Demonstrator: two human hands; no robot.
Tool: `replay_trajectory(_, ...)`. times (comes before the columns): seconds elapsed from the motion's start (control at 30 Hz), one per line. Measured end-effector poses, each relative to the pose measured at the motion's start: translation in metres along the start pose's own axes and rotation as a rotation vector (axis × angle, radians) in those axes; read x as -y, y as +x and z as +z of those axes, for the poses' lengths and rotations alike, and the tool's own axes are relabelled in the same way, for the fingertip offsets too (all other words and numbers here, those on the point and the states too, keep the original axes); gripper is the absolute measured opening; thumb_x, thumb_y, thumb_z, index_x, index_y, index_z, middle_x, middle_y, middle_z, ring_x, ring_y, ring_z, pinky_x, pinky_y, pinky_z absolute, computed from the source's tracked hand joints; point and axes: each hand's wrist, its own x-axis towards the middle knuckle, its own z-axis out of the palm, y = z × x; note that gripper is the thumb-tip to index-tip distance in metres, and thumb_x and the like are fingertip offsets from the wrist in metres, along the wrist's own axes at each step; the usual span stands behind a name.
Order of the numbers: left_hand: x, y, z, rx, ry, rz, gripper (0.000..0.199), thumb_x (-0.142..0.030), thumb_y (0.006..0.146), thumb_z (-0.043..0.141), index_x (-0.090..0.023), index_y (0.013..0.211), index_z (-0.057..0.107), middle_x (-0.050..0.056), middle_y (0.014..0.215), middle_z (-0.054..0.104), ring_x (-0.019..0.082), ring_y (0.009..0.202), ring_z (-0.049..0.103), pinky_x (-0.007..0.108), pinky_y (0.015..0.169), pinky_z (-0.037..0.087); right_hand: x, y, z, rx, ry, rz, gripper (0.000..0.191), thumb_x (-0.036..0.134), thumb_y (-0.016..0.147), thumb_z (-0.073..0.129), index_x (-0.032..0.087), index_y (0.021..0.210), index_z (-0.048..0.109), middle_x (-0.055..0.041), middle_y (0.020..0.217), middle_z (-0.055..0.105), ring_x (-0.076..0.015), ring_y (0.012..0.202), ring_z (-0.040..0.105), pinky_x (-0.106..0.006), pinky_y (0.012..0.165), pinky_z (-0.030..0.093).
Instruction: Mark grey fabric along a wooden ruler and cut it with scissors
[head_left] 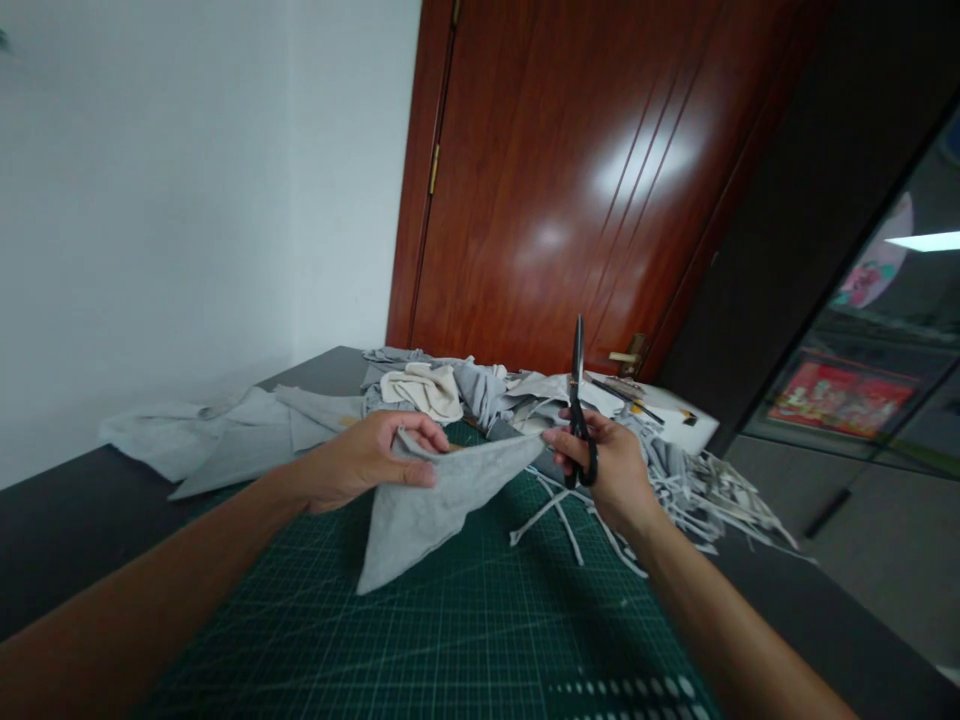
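A light grey piece of cloth (pixel 439 505) hangs above the green cutting mat (pixel 420 640), a pointed corner drooping at its lower left. My left hand (pixel 375 460) pinches its upper left edge between thumb and fingers. At the cloth's right corner, my right hand (pixel 604 460) grips it with the fingertips. Black-handled scissors (pixel 577 400) are also in my right hand, blades pointing up and apparently together, the handle loops against the fingers.
Larger grey cloth pieces (pixel 247 435) lie at the left. Folded cloths (pixel 424 390) are heaped at the back. Thin fabric strips (pixel 675 480) pile up at the right beside a white box (pixel 694 430). A wooden door (pixel 540 180) stands behind the dark table (pixel 67 520).
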Motion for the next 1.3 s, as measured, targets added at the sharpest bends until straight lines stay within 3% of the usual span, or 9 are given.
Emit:
replay_trajectory(0.2,-0.001,0.000,0.008,-0.089,-0.036,0.020,0.033,-0.047,0.076,0.091,-0.018,0.083,0.078,0.002,0.079,0.072,0.019,0.075,0.062,0.030,0.069,0.046,0.007,-0.004,-0.015,-0.024,-0.042,-0.014,0.068,0.036,0.044,0.108,0.015,0.096,0.071,0.0051,0.060,0.067,-0.0119,0.046,0.057,-0.021,0.041,0.042)
replay_trajectory(0.4,0.000,0.005,0.003,-0.293,-0.117,0.078,0.040,-0.055,0.083,0.082,-0.016,0.086,0.075,0.001,0.070,0.065,0.014,0.063,0.054,0.027,0.059,0.040,0.017,-0.003,-0.026,-0.031,-0.038,-0.059,0.066,0.036,0.048,0.108,0.014,0.097,0.070,0.0064,0.056,0.063,-0.0108,0.047,0.054,-0.020,0.042,0.041)
replay_trajectory(0.6,-0.003,0.007,0.001,-0.346,-0.136,0.127,0.037,-0.052,0.081,0.084,-0.018,0.084,0.070,-0.004,0.062,0.058,0.011,0.058,0.047,0.024,0.055,0.034,0.026,-0.005,-0.026,0.010,-0.026,-0.060,0.065,0.039,0.050,0.107,0.014,0.097,0.070,0.0065,0.054,0.063,-0.0106,0.046,0.054,-0.020,0.043,0.042)
replay_trajectory(0.77,0.007,0.014,0.046,-0.223,-0.108,0.123,0.061,-0.039,0.063,0.100,-0.019,0.113,0.072,0.006,0.107,0.072,0.018,0.083,0.067,0.029,0.072,0.052,0.037,-0.008,-0.014,0.074,-0.034,-0.049,0.064,0.038,0.050,0.107,0.013,0.097,0.071,0.0062,0.055,0.063,-0.0099,0.046,0.053,-0.020,0.043,0.041)
replay_trajectory(0.9,0.023,0.022,0.102,-0.091,-0.143,0.081,0.102,-0.037,0.058,0.102,-0.025,0.148,0.057,0.015,0.136,0.066,0.011,0.064,0.062,0.026,0.057,0.048,0.042,-0.012,-0.003,0.133,-0.026,-0.044,0.065,0.040,0.052,0.107,0.013,0.099,0.070,0.0064,0.056,0.063,-0.0101,0.048,0.053,-0.020,0.044,0.042)
replay_trajectory(0.97,0.029,0.026,0.124,-0.037,-0.177,0.069,0.092,-0.041,0.066,0.098,-0.022,0.146,0.057,0.015,0.133,0.068,0.009,0.060,0.060,0.025,0.053,0.045,0.041,-0.015,0.002,0.159,-0.023,-0.041,0.064,0.042,0.055,0.106,0.014,0.100,0.070,0.0066,0.056,0.062,-0.0102,0.048,0.052,-0.020,0.044,0.041)
replay_trajectory(1.07,0.033,0.030,0.142,0.021,-0.210,0.032,0.054,-0.053,0.081,0.083,-0.014,0.115,0.068,0.007,0.090,0.072,0.012,0.055,0.058,0.025,0.051,0.045,0.035,-0.019,0.006,0.189,-0.030,-0.040,0.063,0.045,0.060,0.104,0.014,0.103,0.070,0.0070,0.055,0.061,-0.0105,0.046,0.051,-0.021,0.044,0.040)
replay_trajectory(1.2,0.032,0.027,0.135,0.007,-0.183,0.021,0.050,-0.063,0.078,0.074,-0.016,0.093,0.068,0.002,0.075,0.066,0.012,0.053,0.056,0.025,0.051,0.044,0.026,-0.022,0.005,0.202,-0.064,-0.046,0.061,0.050,0.065,0.100,0.014,0.104,0.071,0.0031,0.061,0.067,-0.0114,0.048,0.053,-0.022,0.045,0.042)
replay_trajectory(1.3,0.025,0.020,0.101,-0.068,-0.108,0.015,0.052,-0.066,0.075,0.073,-0.017,0.093,0.069,0.003,0.076,0.068,0.013,0.053,0.056,0.026,0.051,0.046,0.021,-0.021,-0.008,0.193,-0.115,-0.041,0.060,0.053,0.068,0.097,0.013,0.105,0.071,0.0011,0.060,0.069,-0.0125,0.046,0.053,-0.023,0.044,0.039)
